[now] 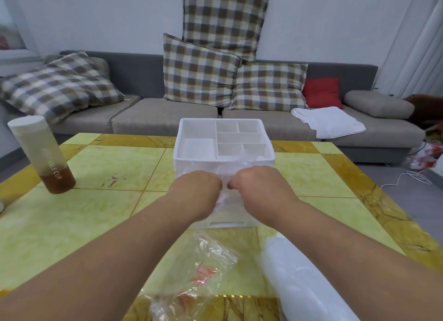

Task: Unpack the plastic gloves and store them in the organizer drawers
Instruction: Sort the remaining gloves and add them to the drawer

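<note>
Nearest, an empty clear bag point(196, 280) and a white glove stack point(299, 280) lie on the yellow worktop point(107, 167). Left hand point(196, 191) and right hand point(261, 188), fingers curled, pinch a thin plastic glove point(224, 197) between them, before the white organizer point(182, 162). Far left: a bottle point(43, 153).
</note>
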`<move>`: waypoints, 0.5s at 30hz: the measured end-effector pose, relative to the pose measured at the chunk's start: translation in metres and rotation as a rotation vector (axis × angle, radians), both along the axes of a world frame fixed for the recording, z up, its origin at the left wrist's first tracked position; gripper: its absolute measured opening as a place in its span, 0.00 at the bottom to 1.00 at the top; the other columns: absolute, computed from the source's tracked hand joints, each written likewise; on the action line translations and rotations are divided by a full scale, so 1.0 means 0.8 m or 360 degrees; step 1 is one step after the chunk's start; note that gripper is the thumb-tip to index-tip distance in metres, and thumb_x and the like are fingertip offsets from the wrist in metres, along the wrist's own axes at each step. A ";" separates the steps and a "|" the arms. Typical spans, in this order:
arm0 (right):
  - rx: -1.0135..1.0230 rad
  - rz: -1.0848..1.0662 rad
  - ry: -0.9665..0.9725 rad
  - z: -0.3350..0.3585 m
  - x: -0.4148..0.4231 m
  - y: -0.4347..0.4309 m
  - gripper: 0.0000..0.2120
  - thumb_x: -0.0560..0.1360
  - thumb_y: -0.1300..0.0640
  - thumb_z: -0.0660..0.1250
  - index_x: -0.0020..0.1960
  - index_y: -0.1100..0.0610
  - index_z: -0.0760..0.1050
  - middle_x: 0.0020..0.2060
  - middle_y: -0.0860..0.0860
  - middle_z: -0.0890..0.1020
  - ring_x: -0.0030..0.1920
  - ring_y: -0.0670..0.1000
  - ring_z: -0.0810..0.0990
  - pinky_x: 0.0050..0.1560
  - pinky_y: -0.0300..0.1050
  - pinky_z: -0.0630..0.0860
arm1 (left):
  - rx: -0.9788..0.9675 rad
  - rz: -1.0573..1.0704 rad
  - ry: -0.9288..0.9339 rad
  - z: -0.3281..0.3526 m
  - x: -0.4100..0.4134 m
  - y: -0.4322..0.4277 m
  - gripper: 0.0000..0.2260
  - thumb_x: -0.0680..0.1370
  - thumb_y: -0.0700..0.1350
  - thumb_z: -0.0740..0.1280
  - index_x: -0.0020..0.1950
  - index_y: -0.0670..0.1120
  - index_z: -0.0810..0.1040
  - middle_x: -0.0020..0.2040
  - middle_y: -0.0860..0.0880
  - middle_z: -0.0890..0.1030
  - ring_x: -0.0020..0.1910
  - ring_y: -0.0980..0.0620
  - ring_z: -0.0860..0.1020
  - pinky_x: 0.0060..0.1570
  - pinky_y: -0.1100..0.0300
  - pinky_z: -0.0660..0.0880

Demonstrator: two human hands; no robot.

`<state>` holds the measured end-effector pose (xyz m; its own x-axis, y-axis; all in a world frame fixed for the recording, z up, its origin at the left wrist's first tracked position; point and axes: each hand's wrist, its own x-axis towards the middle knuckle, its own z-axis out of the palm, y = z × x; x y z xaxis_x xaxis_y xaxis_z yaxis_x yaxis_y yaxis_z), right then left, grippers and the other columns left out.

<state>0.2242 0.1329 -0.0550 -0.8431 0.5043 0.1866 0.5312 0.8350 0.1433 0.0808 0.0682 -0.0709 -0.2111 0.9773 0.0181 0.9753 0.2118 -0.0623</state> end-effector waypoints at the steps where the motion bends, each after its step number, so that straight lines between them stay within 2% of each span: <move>1: 0.0025 0.0005 0.0004 -0.001 -0.001 -0.001 0.21 0.73 0.66 0.59 0.59 0.49 0.79 0.51 0.49 0.83 0.52 0.56 0.80 0.45 0.47 0.73 | -0.0024 0.0002 -0.0014 0.002 0.000 0.001 0.16 0.78 0.41 0.65 0.65 0.52 0.78 0.58 0.50 0.80 0.59 0.47 0.78 0.54 0.51 0.78; 3: -0.0047 -0.0048 0.0000 -0.007 -0.003 0.004 0.16 0.74 0.64 0.61 0.56 0.50 0.80 0.51 0.49 0.82 0.52 0.56 0.80 0.44 0.46 0.72 | -0.0078 -0.0004 -0.0030 0.005 -0.001 0.003 0.17 0.77 0.42 0.67 0.66 0.52 0.77 0.61 0.50 0.79 0.62 0.46 0.76 0.57 0.50 0.77; 5: -0.0193 -0.0083 -0.0031 -0.017 -0.002 0.013 0.13 0.74 0.61 0.63 0.56 0.51 0.79 0.56 0.49 0.80 0.55 0.57 0.79 0.47 0.47 0.75 | -0.0123 -0.0012 -0.0025 0.008 -0.002 0.004 0.19 0.76 0.44 0.69 0.67 0.51 0.77 0.63 0.51 0.78 0.63 0.46 0.75 0.58 0.50 0.77; 7: -0.0313 -0.0048 -0.0178 -0.024 -0.001 0.020 0.15 0.76 0.59 0.63 0.62 0.50 0.76 0.64 0.51 0.73 0.62 0.59 0.75 0.57 0.52 0.75 | -0.0150 0.0007 -0.0050 0.010 -0.001 0.004 0.19 0.75 0.44 0.70 0.66 0.51 0.77 0.61 0.51 0.79 0.61 0.47 0.76 0.57 0.51 0.78; 9: -0.0369 -0.0067 -0.0310 -0.025 -0.003 0.022 0.20 0.77 0.59 0.61 0.68 0.50 0.72 0.72 0.54 0.65 0.71 0.61 0.67 0.70 0.54 0.66 | -0.0171 0.0025 -0.0090 0.012 0.000 0.004 0.19 0.74 0.46 0.70 0.65 0.51 0.78 0.60 0.51 0.80 0.59 0.47 0.78 0.56 0.51 0.79; 10: -0.0419 -0.0097 -0.0336 -0.024 -0.005 0.022 0.23 0.77 0.60 0.60 0.71 0.50 0.70 0.74 0.55 0.62 0.72 0.61 0.64 0.73 0.55 0.61 | -0.0179 0.0030 -0.0103 0.012 0.000 0.005 0.19 0.74 0.46 0.70 0.65 0.51 0.78 0.58 0.51 0.81 0.58 0.48 0.78 0.55 0.51 0.79; 12: -0.0547 -0.0148 -0.0325 -0.018 -0.012 0.021 0.26 0.76 0.63 0.59 0.72 0.48 0.67 0.75 0.54 0.58 0.74 0.61 0.60 0.74 0.56 0.58 | -0.0199 0.0038 -0.0137 0.016 0.000 0.004 0.19 0.74 0.47 0.70 0.65 0.50 0.78 0.57 0.51 0.81 0.56 0.47 0.79 0.54 0.52 0.79; 15: -0.0726 -0.0208 -0.0267 -0.016 -0.020 0.021 0.27 0.75 0.63 0.60 0.72 0.47 0.65 0.76 0.53 0.56 0.75 0.59 0.57 0.73 0.56 0.61 | -0.0198 0.0017 -0.0162 0.020 0.002 0.003 0.17 0.76 0.47 0.68 0.65 0.50 0.78 0.58 0.50 0.81 0.57 0.47 0.79 0.55 0.52 0.78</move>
